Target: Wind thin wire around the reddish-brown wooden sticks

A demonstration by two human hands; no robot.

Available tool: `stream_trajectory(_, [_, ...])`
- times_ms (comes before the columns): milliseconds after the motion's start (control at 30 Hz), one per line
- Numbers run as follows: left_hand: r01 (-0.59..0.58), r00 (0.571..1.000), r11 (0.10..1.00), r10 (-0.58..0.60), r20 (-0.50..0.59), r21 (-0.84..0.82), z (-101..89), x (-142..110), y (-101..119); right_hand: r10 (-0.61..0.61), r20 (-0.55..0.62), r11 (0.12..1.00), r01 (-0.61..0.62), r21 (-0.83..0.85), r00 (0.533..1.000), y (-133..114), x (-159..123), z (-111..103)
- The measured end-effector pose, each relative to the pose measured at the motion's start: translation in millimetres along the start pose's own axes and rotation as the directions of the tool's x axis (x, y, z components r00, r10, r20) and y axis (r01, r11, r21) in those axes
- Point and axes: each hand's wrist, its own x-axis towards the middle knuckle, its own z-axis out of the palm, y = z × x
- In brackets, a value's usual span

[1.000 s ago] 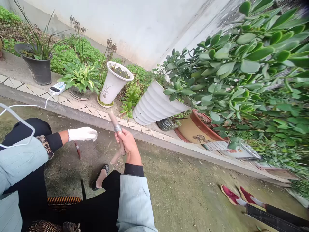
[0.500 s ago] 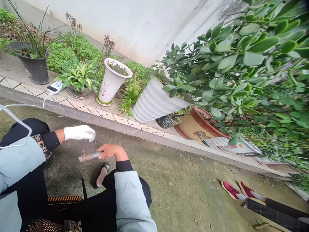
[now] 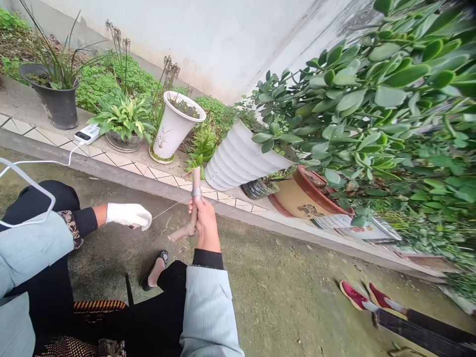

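My bare right hand (image 3: 205, 220) is wrapped round a forked wooden stick (image 3: 196, 177), one arm pointing up and another slanting down to the left. Silvery wire is wound in a band (image 3: 196, 192) round the upper arm, just above my fingers. From there a thin wire (image 3: 167, 210) runs taut, down and left, to my left hand (image 3: 128, 215). That hand wears a white glove, and its fingers are curled closed on the wire's end. Both hands are held above the ground, apart from each other.
A tiled ledge (image 3: 119, 159) carries a black pot (image 3: 59, 106), a white pot (image 3: 169, 131), a ribbed white planter (image 3: 238, 158) and a white device (image 3: 87, 134) with a cable. Another person's red shoes (image 3: 353, 296) are at the lower right. My shoe (image 3: 154, 272) is below my hands.
My right hand has moved up and right, turning the stick from lying sideways to upright. My left hand has shifted slightly right and down; the wire between them now runs slanted.
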Motion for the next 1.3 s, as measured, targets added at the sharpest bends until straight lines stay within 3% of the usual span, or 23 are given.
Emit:
stream_trajectory(67, [-0.015,0.997,1.0,0.015,0.078,0.005,3.3,-1,6,0.044,-0.023,0.966,-0.048,-0.252,0.999,10,7,1])
stream_trajectory(100, [-0.015,0.996,1.0,0.014,0.092,0.008,2.8,-2,8,0.059,-0.021,0.909,-0.063,-0.411,0.998,14,10,2])
stream_trajectory(200, [-0.013,0.997,1.0,0.013,0.079,-0.004,-4.1,-6,14,0.109,0.05,0.582,-0.023,-0.813,0.993,20,11,9])
stream_trajectory(267, [-0.029,0.999,0.999,0.03,0.026,-0.033,-10.4,-8,15,0.233,0.159,0.383,0.06,-0.922,0.96,22,6,18])
stream_trajectory(300, [-0.042,0.999,0.998,0.042,-0.014,-0.043,-13.6,-9,15,0.344,0.229,0.337,0.108,-0.935,0.911,23,3,23])
stream_trajectory(333, [-0.056,0.997,0.997,0.053,-0.06,-0.048,-16.7,-10,15,0.469,0.308,0.337,0.155,-0.929,0.827,23,-1,29])
stream_trajectory(400, [-0.071,0.985,0.996,0.063,-0.158,-0.045,-22.9,-11,14,0.662,0.48,0.447,0.21,-0.869,0.575,23,-10,40])
stream_trajectory(467, [-0.074,0.965,0.996,0.06,-0.254,-0.044,-28.7,-12,11,0.687,0.637,0.609,0.201,-0.767,0.349,18,-18,47])
stream_trajectory(500, [-0.072,0.952,0.996,0.055,-0.3,-0.043,-31.1,-11,9,0.65,0.705,0.686,0.182,-0.705,0.283,14,-22,48])
stream_trajectory(533, [-0.071,0.936,0.997,0.052,-0.348,-0.041,-32.8,-10,6,0.591,0.765,0.756,0.153,-0.636,0.257,8,-25,46])
stream_trajectory(567, [-0.069,0.921,0.997,0.051,-0.387,-0.033,-33.6,-9,3,0.515,0.812,0.821,0.113,-0.559,0.276,1,-28,43])
stream_trajectory(600, [-0.067,0.911,0.997,0.051,-0.41,-0.025,-33.2,-7,1,0.418,0.84,0.881,0.068,-0.467,0.346,-6,-30,38])
stream_trajectory(633, [-0.061,0.909,0.998,0.048,-0.413,-0.018,-31.5,-6,-2,0.305,0.824,0.931,0.031,-0.363,0.478,-13,-30,32])
stream_trajectory(700, [-0.041,0.931,0.999,0.037,-0.363,-0.005,-24.4,-3,-3,0.084,0.621,0.987,0.018,-0.157,0.78,-22,-29,19])
stream_trajectory(733, [-0.033,0.948,0.999,0.034,-0.318,0.007,-19.4,-2,-3,0.009,0.471,0.996,0.036,-0.087,0.882,-24,-26,13])
stream_trajectory(767, [-0.026,0.963,0.999,0.032,-0.268,0.026,-14.1,-2,-1,-0.034,0.334,0.998,0.052,-0.044,0.942,-23,-23,8])
stream_trajectory(800, [-0.033,0.972,0.998,0.044,-0.231,0.05,-9.0,-2,2,-0.05,0.231,0.998,0.058,-0.028,0.972,-20,-19,5])
stream_trajectory(900, [-0.077,0.991,0.991,0.088,-0.103,0.108,1.4,-4,11,-0.003,0.116,0.992,0.018,-0.124,0.993,-6,-6,-1])
stream_trajectory(967, [-0.092,0.993,0.986,0.101,-0.06,0.141,3.1,-7,17,0.05,0.115,0.942,-0.009,-0.336,0.992,4,0,0])
stream_trajectory(1067, [-0.106,0.99,0.973,0.124,-0.075,0.205,1.5,-11,23,0.098,0.118,0.68,0.02,-0.733,0.988,15,3,12])
stream_trajectory(1167, [-0.069,0.983,0.945,0.119,-0.14,0.32,-1.3,-16,25,0.194,0.207,0.354,0.128,-0.926,0.959,22,-5,32])
stream_trajectory(1233, [-0.005,0.968,0.919,0.104,-0.23,0.394,-3.9,-19,25,0.345,0.352,0.305,0.25,-0.919,0.87,25,-15,46])
stream_trajectory(1300, [0.042,0.942,0.901,0.109,-0.317,0.433,-6.8,-22,22,0.504,0.534,0.448,0.323,-0.833,0.679,24,-26,53])
